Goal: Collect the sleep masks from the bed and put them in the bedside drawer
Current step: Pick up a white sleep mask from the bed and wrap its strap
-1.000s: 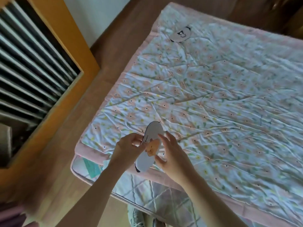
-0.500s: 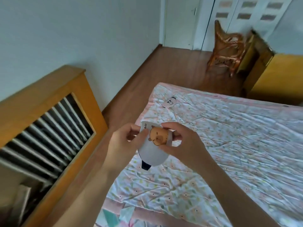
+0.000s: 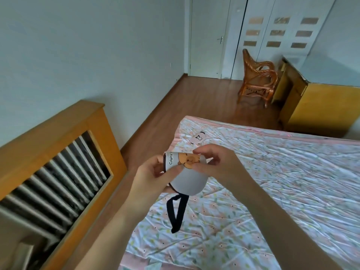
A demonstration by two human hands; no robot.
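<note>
I hold a white sleep mask with an orange capybara print and the word "CAPY" above the near left part of the bed. My left hand pinches its left edge and my right hand grips its folded top right. Its black strap dangles below. A second, pale pink sleep mask lies flat near the bed's far left corner. No drawer is in view.
A wooden slatted cover runs along the wall on the left, across a strip of wood floor. A rattan chair and a yellow cabinet stand beyond the bed. White doors are at the back.
The mask has been lifted off the bed and folded over at its top, and its strap now hangs free. My view has tilted up from the bed to the room.
</note>
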